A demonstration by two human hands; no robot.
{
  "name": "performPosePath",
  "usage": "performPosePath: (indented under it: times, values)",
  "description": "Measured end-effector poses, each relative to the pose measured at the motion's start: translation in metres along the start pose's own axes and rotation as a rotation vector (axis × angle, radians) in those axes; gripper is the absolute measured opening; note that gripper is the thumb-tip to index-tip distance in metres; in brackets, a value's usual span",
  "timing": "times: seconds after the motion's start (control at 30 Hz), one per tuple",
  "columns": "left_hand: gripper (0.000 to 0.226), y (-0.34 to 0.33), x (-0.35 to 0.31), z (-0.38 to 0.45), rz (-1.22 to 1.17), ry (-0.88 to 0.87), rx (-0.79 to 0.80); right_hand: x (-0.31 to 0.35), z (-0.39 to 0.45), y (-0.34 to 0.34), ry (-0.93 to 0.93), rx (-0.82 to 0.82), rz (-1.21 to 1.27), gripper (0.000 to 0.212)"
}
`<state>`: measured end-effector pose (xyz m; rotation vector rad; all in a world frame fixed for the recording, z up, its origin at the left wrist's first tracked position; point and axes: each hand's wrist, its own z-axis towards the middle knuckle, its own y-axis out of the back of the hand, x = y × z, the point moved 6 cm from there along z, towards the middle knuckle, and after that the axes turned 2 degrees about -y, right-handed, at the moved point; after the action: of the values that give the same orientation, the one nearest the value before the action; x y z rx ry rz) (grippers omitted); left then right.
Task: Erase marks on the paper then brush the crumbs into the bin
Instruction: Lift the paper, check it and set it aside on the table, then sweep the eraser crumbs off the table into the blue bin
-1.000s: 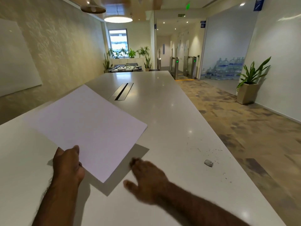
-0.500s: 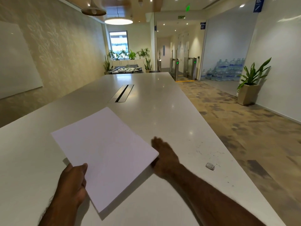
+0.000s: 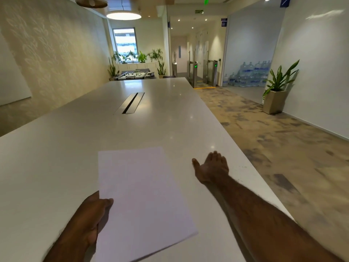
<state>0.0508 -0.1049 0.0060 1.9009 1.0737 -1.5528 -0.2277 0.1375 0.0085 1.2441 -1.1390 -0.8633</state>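
Swung square since earlier, paper (image 3: 143,201) stays pinched by left hand (image 3: 94,214); right hand (image 3: 212,168) reaches forward, fingers spread.

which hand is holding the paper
The left hand: its thumb lies over the near left edge of the paper, pinching it. The right hand is flat on the table, beside the paper.
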Motion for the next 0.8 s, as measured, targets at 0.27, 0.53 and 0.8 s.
performPosePath:
  times: [0.27,0.53,0.8]
  values:
    - [0.025,-0.031,0.003,-0.022,0.199,0.076,0.138,-0.069,-0.062,0.053,-0.046,-0.121,-0.133,0.049]
    - [0.008,-0.048,-0.001,-0.037,0.636,0.071,0.086,-0.065,-0.060,0.041,0.093,-0.093,0.099,0.027]
    - [0.022,-0.043,-0.009,-0.056,0.604,-0.044,0.006,0.008,-0.012,0.059,0.231,-0.247,0.351,0.020]
